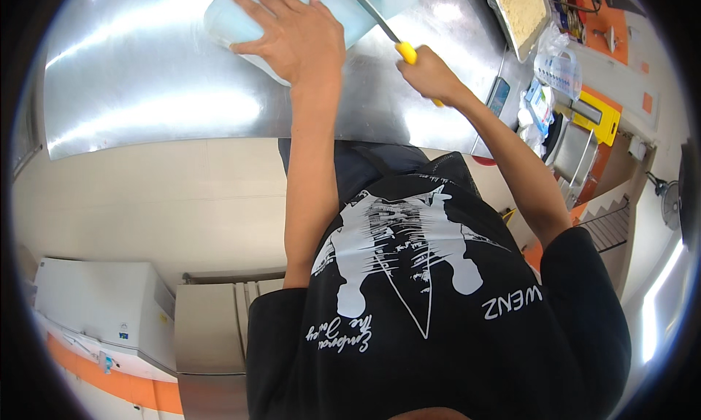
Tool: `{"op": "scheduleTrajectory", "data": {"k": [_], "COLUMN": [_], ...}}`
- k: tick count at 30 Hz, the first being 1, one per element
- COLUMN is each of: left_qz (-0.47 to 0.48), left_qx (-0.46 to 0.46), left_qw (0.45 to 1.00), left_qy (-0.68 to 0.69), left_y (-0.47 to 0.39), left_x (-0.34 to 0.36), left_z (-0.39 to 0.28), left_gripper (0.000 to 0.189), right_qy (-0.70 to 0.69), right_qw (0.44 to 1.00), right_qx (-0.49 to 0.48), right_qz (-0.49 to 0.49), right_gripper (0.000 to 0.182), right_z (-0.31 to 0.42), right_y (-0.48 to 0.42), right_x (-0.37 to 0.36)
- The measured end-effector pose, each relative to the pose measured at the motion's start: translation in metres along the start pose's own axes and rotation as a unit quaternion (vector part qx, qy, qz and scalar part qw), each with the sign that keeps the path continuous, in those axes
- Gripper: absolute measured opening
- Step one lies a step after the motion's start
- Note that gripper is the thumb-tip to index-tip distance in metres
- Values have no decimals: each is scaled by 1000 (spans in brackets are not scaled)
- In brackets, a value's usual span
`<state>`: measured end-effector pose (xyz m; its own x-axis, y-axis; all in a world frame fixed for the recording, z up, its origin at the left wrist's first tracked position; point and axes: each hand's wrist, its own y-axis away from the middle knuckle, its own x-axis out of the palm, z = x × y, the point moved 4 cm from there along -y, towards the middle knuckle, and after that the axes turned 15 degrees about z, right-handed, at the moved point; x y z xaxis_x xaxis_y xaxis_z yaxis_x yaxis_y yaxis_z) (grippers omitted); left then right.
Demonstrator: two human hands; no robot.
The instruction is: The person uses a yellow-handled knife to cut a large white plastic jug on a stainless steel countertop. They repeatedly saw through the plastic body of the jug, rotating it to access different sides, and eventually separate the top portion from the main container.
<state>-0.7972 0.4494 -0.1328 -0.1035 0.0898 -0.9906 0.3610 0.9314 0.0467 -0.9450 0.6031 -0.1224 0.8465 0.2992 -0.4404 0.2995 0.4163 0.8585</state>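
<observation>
My left hand lies spread over a pale blue, rounded-corner object, its fingers apart and its thumb near the front edge. Whether this is a plastic tub or a wrapped block I cannot tell; its far side is cut off by the picture's top. In my right hand is the yellow handle of a long-bladed knife. The blade slants up and left past the right side of the blue object, and its tip is out of view. Beneath both hands is a stainless steel table.
At the far right stands a tray of pale crumbly food. Near it are a clear measuring jug, a phone, a yellow board and a steel pan. A white chest freezer and a steel cabinet stand at lower left.
</observation>
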Motion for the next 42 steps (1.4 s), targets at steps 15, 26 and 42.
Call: {"op": "scheduleTrajectory", "data": {"k": [15,26,42], "left_qz": [109,86,14], "left_qx": [-29,167,185], "left_qw": [993,974,976], "left_qy": [-40,-131,-117], "left_y": [-21,30,-12], "left_x": [-4,-20,-13], "left_z": [8,12,49], "left_gripper": [71,105,77], "right_qy": [-31,-72,-178], "right_qw": [991,959,939], "right_qx": [-126,-225,-231], "right_qz": [11,157,184], "right_gripper": [37,24,17], "right_z": [-16,43,43], "right_y": [-25,21,23], "right_x": [4,-45,-18]}}
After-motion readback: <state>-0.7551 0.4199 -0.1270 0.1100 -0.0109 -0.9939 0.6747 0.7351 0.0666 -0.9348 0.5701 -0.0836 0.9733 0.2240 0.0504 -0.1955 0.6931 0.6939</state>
